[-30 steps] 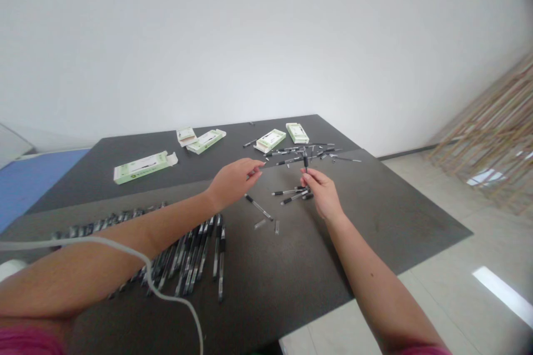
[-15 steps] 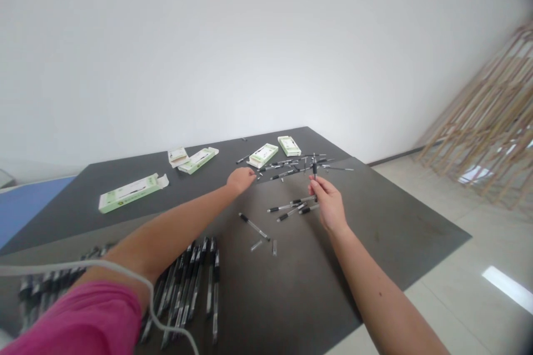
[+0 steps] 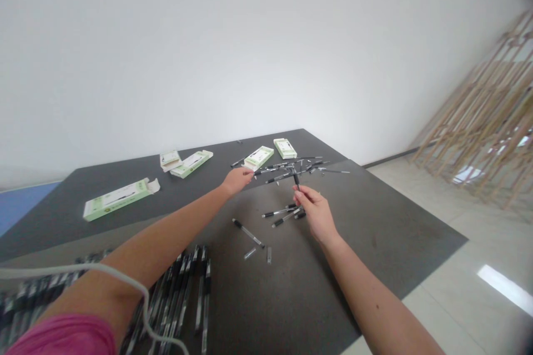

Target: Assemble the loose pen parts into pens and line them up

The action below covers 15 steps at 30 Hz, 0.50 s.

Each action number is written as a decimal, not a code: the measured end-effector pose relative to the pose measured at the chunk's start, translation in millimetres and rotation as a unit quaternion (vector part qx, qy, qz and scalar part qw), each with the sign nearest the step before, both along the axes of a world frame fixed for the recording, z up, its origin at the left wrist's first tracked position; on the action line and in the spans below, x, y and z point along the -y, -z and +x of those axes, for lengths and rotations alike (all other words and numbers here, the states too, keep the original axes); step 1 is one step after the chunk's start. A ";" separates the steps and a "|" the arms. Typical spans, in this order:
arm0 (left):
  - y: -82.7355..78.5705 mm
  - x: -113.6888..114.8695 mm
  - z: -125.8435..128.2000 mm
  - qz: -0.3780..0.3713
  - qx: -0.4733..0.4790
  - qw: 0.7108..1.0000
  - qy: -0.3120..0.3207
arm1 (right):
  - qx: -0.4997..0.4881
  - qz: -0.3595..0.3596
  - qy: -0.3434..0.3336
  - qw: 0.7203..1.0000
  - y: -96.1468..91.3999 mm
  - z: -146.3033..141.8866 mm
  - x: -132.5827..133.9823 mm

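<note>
My right hand holds a pen with a black grip, nearly upright and tilted a little left. My left hand is closed in a pinch beside the nearer box at the back; what is between its fingertips is too small to make out. Past both hands lie scattered pens and small parts. A few more pens rest on the table below my right hand. Nearer to me are a single pen and two clear caps.
Many pens lie in rows at the front left, partly under my left arm. Green-white pen boxes stand about the dark table. A white cable crosses over my left forearm. Wooden racks lean at the right.
My right hand has moved left with the pen, toward my left hand, and the pen has tilted. My left hand stays pinched near the box. The view has shifted slightly.
</note>
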<state>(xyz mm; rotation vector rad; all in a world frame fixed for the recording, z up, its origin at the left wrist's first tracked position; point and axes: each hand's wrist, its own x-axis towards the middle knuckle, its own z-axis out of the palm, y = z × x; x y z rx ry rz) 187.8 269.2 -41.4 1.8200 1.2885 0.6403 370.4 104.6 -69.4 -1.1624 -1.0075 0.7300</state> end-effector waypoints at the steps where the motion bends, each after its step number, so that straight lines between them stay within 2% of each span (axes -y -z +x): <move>1: -4.9 10.4 -3.4 -0.009 0.041 0.999 -0.002 | 0.004 -0.006 -0.010 1.000 -0.5 -3.6 1.6; 4: -17.7 46.1 -11.9 -0.032 0.138 0.990 -0.009 | 0.033 -0.027 -0.049 0.998 -0.5 -16.8 6.5; 6: -24.3 68.7 -16.4 -0.078 0.228 0.970 -0.021 | 0.065 -0.033 -0.075 0.994 1.0 -25.3 9.0; 10: -32.8 99.4 -21.0 -0.219 0.425 0.877 -0.046 | 0.138 -0.019 -0.108 0.984 6.4 -34.6 10.3; 12: -34.7 106.8 -21.0 -0.237 0.440 0.864 -0.054 | 0.166 -0.009 -0.113 0.980 8.8 -35.0 9.7; 15: -35.5 111.5 -19.6 -0.240 0.431 0.868 -0.056 | 0.186 -0.004 -0.114 0.976 10.1 -33.1 8.6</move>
